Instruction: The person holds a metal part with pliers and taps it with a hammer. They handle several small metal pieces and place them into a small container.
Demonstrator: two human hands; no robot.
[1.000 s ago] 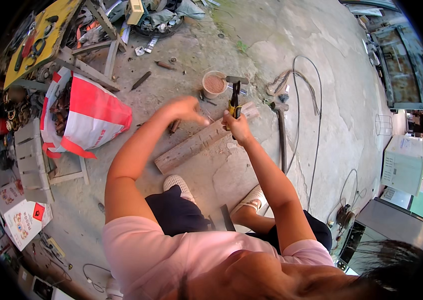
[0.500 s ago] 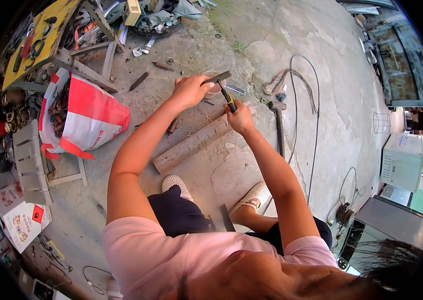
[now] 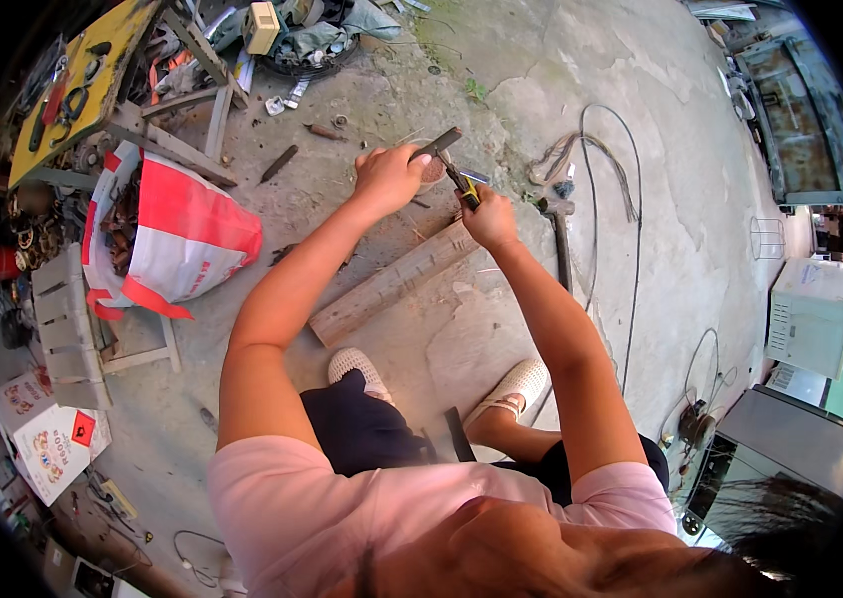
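My left hand [image 3: 391, 182] is closed round a short dark metal bar [image 3: 438, 146], which slants up and to the right out of my fingers. In my right hand [image 3: 489, 216] is a pair of pliers [image 3: 465, 186] with yellow and black handles, its jaws up against the underside of the bar. Whether the jaws grip the bar is too small to tell. Below both hands a round container [image 3: 433, 173] with reddish-brown contents is partly hidden. A thick wooden beam [image 3: 391, 284] lies on the ground nearer to me, its far end by my right hand.
A hammer [image 3: 558, 234] lies right of the beam, beside a looped black cable [image 3: 638, 249]. At left, a red and white bag [image 3: 192, 219] of metal scraps rests by a wooden stool [image 3: 67, 319]. A yellow-topped table [image 3: 82, 75] holding tools stands behind it.
The bar's free end has tilted upward and slightly right. My right hand and the pliers have shifted a little right, still close under the bar.
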